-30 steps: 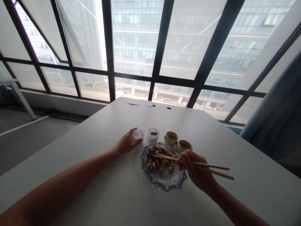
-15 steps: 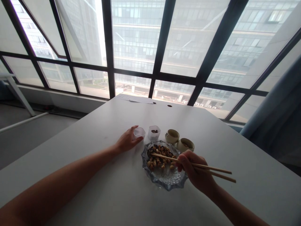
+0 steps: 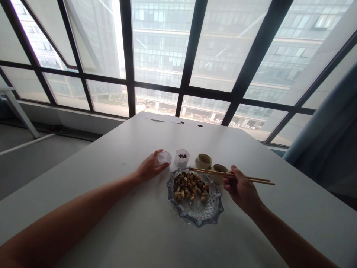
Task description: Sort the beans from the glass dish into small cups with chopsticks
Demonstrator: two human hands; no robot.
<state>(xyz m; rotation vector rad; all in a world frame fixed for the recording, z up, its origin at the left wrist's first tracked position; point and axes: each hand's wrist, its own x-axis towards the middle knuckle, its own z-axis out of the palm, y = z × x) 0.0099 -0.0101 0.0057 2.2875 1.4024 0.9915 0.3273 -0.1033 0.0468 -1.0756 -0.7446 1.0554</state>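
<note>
My right hand [image 3: 240, 189] is closed around a pair of wooden chopsticks [image 3: 206, 171], held almost level. At their tips, over the far rim of the scalloped glass dish [image 3: 200, 219], is a small dark piece, perhaps a seed. In the dish lies a pile of pale nuts [image 3: 192, 186] mixed with dark seeds [image 3: 181, 180]. My left hand [image 3: 152, 166] holds a clear plastic container [image 3: 164, 159] between thumb and fingers; I see nothing in it. Beside it stands a second plastic container [image 3: 182, 160] with some dark seeds inside.
Behind the dish, to the right, stand two small ceramic cups, one with a dark character [image 3: 203, 162] and another [image 3: 218, 178] partly behind the chopsticks. Paper [image 3: 167, 118] lies at the far end of the white table [image 3: 122, 223]. Windows rise beyond; a curtain [image 3: 320, 119] hangs right.
My right hand has risen and moved right and away, lifting the chopstick tips from the pile to above the dish's far rim. My left hand stays on the container.
</note>
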